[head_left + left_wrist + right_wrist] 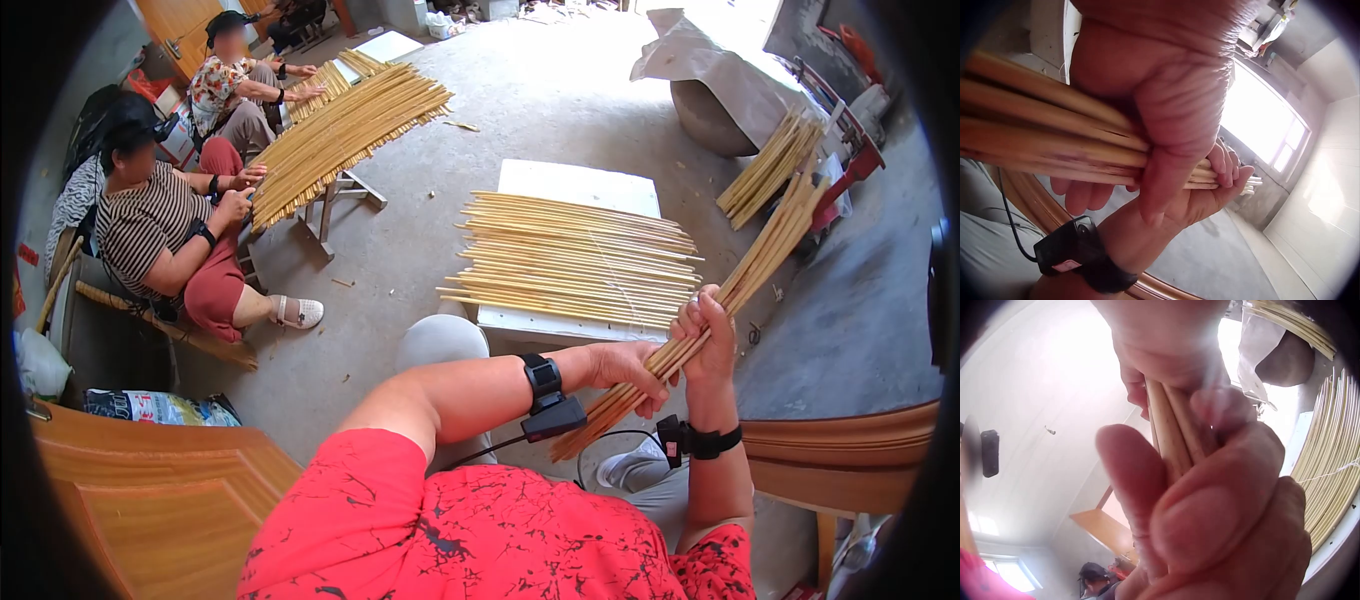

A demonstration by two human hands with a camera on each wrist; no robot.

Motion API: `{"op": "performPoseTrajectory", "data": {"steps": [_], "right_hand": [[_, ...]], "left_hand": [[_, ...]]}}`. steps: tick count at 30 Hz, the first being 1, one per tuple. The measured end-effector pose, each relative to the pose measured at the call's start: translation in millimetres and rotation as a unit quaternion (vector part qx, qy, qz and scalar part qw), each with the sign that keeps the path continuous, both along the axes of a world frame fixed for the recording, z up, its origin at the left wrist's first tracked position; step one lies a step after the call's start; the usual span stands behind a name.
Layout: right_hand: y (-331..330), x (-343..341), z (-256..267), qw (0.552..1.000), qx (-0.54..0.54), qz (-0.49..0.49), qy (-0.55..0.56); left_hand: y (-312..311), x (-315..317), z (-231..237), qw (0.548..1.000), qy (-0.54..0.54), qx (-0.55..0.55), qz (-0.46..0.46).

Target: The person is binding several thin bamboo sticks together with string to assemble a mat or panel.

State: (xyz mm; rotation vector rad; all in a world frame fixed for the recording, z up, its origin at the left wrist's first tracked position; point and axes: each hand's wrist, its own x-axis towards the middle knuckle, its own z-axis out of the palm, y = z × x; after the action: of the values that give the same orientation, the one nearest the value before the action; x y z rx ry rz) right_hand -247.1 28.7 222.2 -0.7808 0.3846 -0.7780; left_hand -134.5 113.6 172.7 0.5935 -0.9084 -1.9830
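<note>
A slanting bundle of long, thin tan stalks (765, 250) is held in both hands. My left hand (625, 375) grips it lower down, beside its reddish-brown end, with the thumb over the stalks (1079, 140) in the left wrist view. Higher up, my right hand (706, 335) curls its fingers round the same bundle. Between the two hands, a short length of stalks (1169, 425) shows in the right wrist view, where the left fingers (1210, 519) loom large. Beyond the hands lies a row of stalks (575, 260) on a white board (580, 180), crossed by a thin string.
At the left, two seated people (150, 220) handle a wide mat of stalks (350, 130) on a trestle stand (325, 215). Another stalk bundle (770, 165) leans at the right, near a large covered bowl (712, 115). Wooden doors (170, 500) flank my seat.
</note>
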Motion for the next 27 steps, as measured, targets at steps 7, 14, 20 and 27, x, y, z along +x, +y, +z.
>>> {"op": "performPoseTrajectory", "data": {"steps": [7, 14, 20, 27], "right_hand": [[-5, -3, -3, 0.993, -0.051, -0.087, 0.054], [4, -6, -13, 0.981, -0.105, -0.085, 0.142], [13, -12, -10, 0.981, -0.090, -0.089, 0.150], [17, -9, -9, 0.984, -0.107, -0.079, 0.121]], "left_hand": [[-5, 5, 2, 0.996, -0.033, 0.017, 0.077], [-11, 6, -3, 0.973, -0.170, -0.024, 0.156], [-7, 5, -7, 0.964, -0.219, -0.053, 0.141], [-4, 4, -4, 0.976, -0.182, -0.028, 0.115]]}}
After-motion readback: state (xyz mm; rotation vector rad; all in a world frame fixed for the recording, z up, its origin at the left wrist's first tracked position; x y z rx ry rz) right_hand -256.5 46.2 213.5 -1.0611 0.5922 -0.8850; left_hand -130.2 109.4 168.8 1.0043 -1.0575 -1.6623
